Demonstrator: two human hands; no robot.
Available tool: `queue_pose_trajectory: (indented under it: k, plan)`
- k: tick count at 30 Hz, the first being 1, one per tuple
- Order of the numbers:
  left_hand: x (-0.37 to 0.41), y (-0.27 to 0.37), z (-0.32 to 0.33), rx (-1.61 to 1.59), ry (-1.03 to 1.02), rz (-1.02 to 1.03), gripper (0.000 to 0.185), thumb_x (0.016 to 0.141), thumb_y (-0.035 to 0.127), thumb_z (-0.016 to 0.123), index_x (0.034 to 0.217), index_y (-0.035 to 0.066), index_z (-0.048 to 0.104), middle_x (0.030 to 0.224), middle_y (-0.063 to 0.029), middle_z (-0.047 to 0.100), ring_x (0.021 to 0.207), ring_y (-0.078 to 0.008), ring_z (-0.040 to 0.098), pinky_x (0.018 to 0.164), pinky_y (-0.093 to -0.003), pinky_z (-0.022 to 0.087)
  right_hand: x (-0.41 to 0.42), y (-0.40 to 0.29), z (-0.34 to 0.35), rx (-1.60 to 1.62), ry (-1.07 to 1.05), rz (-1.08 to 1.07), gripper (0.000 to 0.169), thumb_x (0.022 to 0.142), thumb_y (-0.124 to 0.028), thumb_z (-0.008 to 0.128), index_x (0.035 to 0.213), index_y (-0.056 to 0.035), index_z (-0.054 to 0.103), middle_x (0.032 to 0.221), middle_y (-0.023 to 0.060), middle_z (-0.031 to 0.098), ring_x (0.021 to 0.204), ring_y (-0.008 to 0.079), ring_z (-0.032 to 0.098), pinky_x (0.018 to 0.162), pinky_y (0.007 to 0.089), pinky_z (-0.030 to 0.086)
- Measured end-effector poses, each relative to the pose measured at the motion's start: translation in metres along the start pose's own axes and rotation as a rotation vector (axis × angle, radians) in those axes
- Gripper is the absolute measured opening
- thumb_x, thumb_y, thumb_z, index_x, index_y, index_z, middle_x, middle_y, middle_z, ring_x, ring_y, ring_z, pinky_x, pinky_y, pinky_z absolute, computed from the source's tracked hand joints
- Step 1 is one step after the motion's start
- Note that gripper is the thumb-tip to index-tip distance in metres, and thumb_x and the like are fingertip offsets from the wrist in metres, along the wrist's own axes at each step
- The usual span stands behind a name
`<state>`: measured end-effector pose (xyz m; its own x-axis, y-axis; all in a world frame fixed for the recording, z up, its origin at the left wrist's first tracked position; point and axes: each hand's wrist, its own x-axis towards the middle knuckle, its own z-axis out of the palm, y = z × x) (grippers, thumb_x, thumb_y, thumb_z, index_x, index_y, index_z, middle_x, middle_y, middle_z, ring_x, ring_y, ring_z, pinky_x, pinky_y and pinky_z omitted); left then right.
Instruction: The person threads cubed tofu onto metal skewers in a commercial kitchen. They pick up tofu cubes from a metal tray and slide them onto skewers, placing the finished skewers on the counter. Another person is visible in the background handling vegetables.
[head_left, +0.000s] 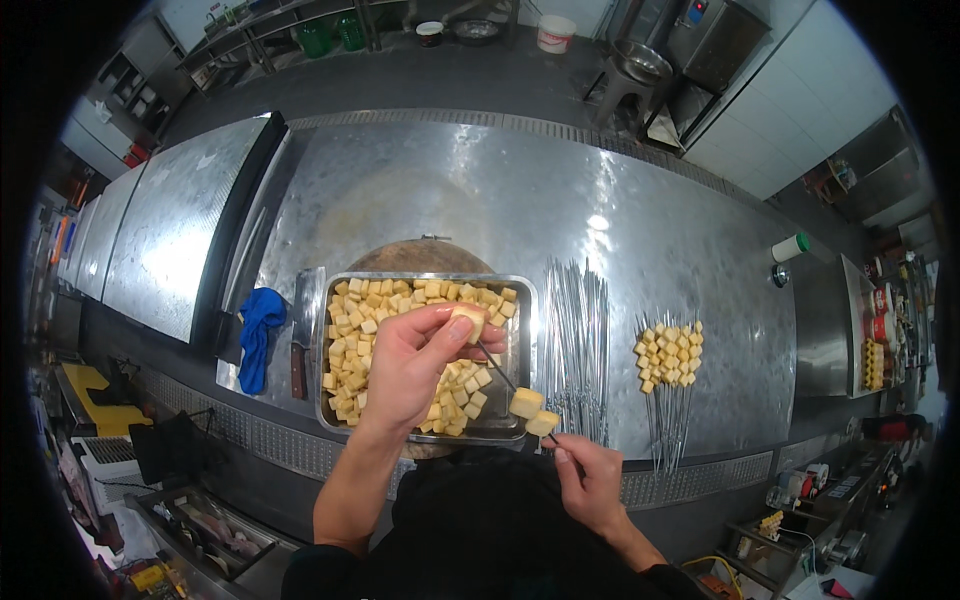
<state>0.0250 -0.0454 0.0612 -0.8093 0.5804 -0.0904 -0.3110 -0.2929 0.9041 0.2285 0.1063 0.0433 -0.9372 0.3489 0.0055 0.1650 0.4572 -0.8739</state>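
My left hand (409, 360) pinches a pale yellow cube (469, 321), possibly tofu, between thumb and fingers. That cube sits at the far end of a thin metal skewer (498, 367). Two more cubes (534, 411) are threaded lower on the skewer, close to my right hand (589, 476), which grips its near end. Beneath my left hand lies a rectangular steel tray (529, 330) holding many loose cubes (356, 322); its lower right part shows bare metal. The left hand and forearm hide some of the tray's contents.
Bare metal skewers (577, 345) lie bundled right of the tray. Farther right, filled skewers (667, 356) are stacked. A cleaver (301, 330) and a blue cloth (260, 337) lie to the left. A round wooden board (420, 256) supports the tray on the steel table (480, 195).
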Motion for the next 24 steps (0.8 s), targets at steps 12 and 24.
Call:
queue_pose_trajectory:
  k: [12,24]
  plan:
    - [-0.012,-0.010,0.010,-0.005,-0.014,-0.026,0.024,0.099,0.013,0.059,0.110,-0.007,0.067,0.098,-0.0153,0.073,0.088,-0.0186,0.070,0.078,-0.0292,0.057,0.009,-0.009,0.009,0.027,-0.023,-0.010,0.015,0.091,-0.002,0.059,0.102,0.0014,0.068,0.085,0.0161,0.071,0.058,0.0229,0.065,0.057,0.0299,0.050]
    - [-0.007,-0.068,0.001,0.098,-0.197,-0.382,0.027,0.097,0.015,0.061,0.114,-0.007,0.064,0.102,-0.0144,0.072,0.086,-0.0205,0.071,0.079,-0.0305,0.056,0.022,0.039,0.025,0.298,0.132,0.180,0.016,0.099,-0.005,0.050,0.098,0.0024,0.065,0.060,-0.0061,0.045,0.054,0.0017,0.038,0.048,0.0213,0.029]
